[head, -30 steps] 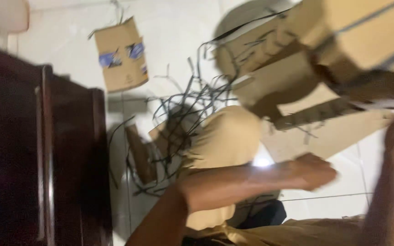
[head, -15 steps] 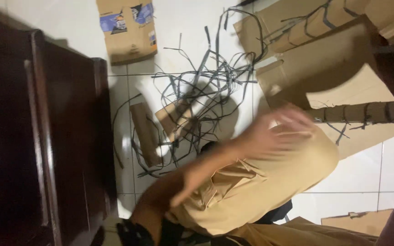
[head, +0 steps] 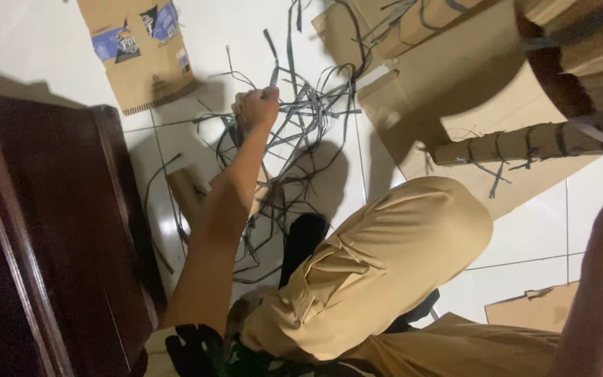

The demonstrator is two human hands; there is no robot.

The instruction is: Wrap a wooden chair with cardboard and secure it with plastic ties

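Since half a second ago: left hand (head: 257, 108) extended farther across the floor, from above the bent knee (head: 413, 230) to the tangle of dark plastic straps (head: 301, 119); view shifted, bringing more white tiled floor (head: 232, 35) into sight at the far edge.

Left hand: clenched around one dark strap (head: 274, 70), fist at the far-left part of the tangle, forearm running from the near edge up to it. Strap rising from the fist toward the far side.

Tangle of straps: spread over the floor at centre, far from the body, between the flat printed cardboard piece (head: 141, 52) at far left and the stacked cardboard sheets (head: 448, 91) at far right. Some loops trailing near, beside a small cardboard scrap (head: 186, 192) just left of the forearm.

Right hand: not identifiable; only a blurred forearm (head: 601, 293) at the right edge, grip state impossible to tell.

Surroundings: dark wooden furniture (head: 50, 230) along the left side. Rolled cardboard bundle (head: 518, 143) bound with straps, lying on the sheets at right. Large blurred cardboard roll (head: 581, 56) at upper right, very near the camera. Another cardboard piece (head: 532, 311) on the floor at near right. Knee in tan trousers at centre-right, near.
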